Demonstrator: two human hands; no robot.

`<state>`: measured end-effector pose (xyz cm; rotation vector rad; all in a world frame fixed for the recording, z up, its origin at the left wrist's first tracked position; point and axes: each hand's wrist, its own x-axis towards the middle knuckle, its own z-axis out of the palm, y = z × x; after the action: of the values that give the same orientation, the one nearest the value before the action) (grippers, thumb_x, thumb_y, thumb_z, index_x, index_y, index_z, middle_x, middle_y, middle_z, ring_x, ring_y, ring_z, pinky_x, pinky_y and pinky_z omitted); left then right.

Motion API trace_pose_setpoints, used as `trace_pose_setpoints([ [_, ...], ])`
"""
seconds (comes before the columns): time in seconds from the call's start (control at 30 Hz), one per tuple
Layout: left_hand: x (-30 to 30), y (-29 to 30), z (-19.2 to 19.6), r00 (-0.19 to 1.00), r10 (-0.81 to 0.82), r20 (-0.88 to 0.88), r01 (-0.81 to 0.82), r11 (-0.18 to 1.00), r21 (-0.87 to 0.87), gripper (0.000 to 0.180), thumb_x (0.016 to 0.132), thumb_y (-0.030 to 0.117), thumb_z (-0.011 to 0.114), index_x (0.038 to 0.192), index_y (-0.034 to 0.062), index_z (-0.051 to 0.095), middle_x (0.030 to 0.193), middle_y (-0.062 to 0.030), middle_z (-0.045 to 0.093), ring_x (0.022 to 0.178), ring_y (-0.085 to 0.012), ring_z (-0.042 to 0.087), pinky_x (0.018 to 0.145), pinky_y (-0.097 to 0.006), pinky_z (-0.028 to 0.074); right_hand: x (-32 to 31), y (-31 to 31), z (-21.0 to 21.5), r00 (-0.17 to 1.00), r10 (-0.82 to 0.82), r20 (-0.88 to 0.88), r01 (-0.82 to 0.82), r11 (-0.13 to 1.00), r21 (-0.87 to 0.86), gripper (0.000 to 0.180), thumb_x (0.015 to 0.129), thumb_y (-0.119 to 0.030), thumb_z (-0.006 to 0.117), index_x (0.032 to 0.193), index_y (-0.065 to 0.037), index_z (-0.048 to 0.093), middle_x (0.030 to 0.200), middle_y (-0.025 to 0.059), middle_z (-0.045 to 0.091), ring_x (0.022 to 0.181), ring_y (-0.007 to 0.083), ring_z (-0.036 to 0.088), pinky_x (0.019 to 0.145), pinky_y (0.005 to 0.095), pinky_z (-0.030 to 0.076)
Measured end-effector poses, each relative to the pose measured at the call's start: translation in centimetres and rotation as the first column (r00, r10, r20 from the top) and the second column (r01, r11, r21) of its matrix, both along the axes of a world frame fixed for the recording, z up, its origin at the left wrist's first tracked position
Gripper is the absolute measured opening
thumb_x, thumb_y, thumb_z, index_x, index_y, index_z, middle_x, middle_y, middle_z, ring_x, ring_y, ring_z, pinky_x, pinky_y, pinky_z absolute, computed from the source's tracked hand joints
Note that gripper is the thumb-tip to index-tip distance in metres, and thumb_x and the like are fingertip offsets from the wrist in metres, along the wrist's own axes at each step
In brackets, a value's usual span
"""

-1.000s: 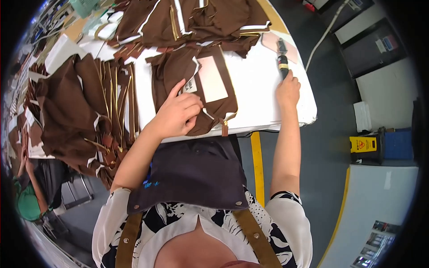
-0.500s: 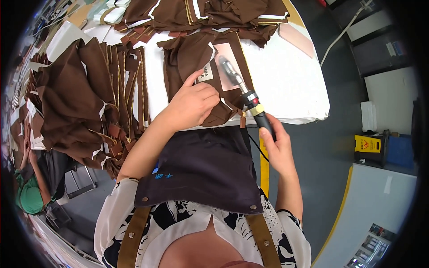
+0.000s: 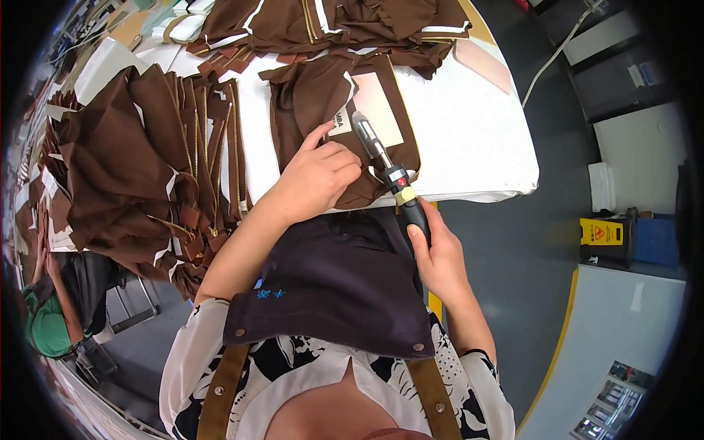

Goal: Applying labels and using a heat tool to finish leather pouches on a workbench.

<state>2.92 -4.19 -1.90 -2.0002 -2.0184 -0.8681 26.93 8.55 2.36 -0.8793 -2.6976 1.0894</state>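
My right hand (image 3: 440,257) grips the black handle of a small hand iron (image 3: 378,150) with a slim metal tip. The tip hovers or rests, I cannot tell which, over a pale pink card (image 3: 380,110) on a brown zippered fabric piece (image 3: 308,92). My left hand (image 3: 319,176) presses and holds this fabric down, its fingers curled and the index finger reaching toward a white printed label (image 3: 339,123). The label lies just left of the iron's tip. A gold zipper (image 3: 405,99) runs along the fabric's right side.
A thick stack of brown zippered pieces (image 3: 121,147) hangs over the table edge on the left. More brown pieces (image 3: 352,22) lie at the back. A pink pad (image 3: 482,64) sits on the white table (image 3: 484,147). Another person (image 3: 51,315) is at far left.
The iron has moved left and slightly toward me, its tip now nearer the label. My right hand has moved with it; the left hand stays almost in place.
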Motion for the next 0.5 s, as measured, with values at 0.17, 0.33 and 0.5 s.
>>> trace_pose_setpoints([
  [0.17,0.1,0.0,2.1,0.983,0.032,0.181,-0.012,0.994,-0.109,0.016,0.083,0.012,0.073,0.094,0.0072,0.062,0.093,-0.005,0.068,0.098,-0.0248,0.066,0.115,-0.053,0.034,-0.5,0.0,0.9,0.987,0.071,0.145,-0.099,0.974,0.202,0.053,0.103,-0.031,0.054,0.144,0.0,0.044,0.099,0.0223,0.07,0.084,0.0408,0.068,0.072,0.0479,0.053],
  [0.33,-0.2,1.6,0.4,0.904,0.321,0.281,-0.279,0.943,-0.18,0.031,0.084,0.019,0.076,0.106,0.0066,0.058,0.094,-0.0074,0.069,0.097,-0.0276,0.066,0.113,-0.053,0.033,-1.6,-0.1,1.5,0.955,0.085,0.283,-0.163,0.95,0.265,0.054,0.103,-0.033,0.052,0.144,0.001,0.043,0.085,0.0185,0.07,0.071,0.0395,0.067,0.063,0.0486,0.052],
  [0.5,0.1,2.2,0.4,0.87,0.487,0.079,-0.471,0.868,-0.159,0.055,0.081,0.026,0.08,0.125,0.0034,0.055,0.134,-0.0166,0.06,0.127,-0.0331,0.054,0.114,-0.056,0.032,-3.0,0.7,2.4,0.95,0.096,0.297,-0.181,0.944,0.275,0.048,0.104,-0.033,0.05,0.137,0.001,0.046,0.073,0.0185,0.069,0.067,0.0412,0.067,0.061,0.0504,0.052],
])
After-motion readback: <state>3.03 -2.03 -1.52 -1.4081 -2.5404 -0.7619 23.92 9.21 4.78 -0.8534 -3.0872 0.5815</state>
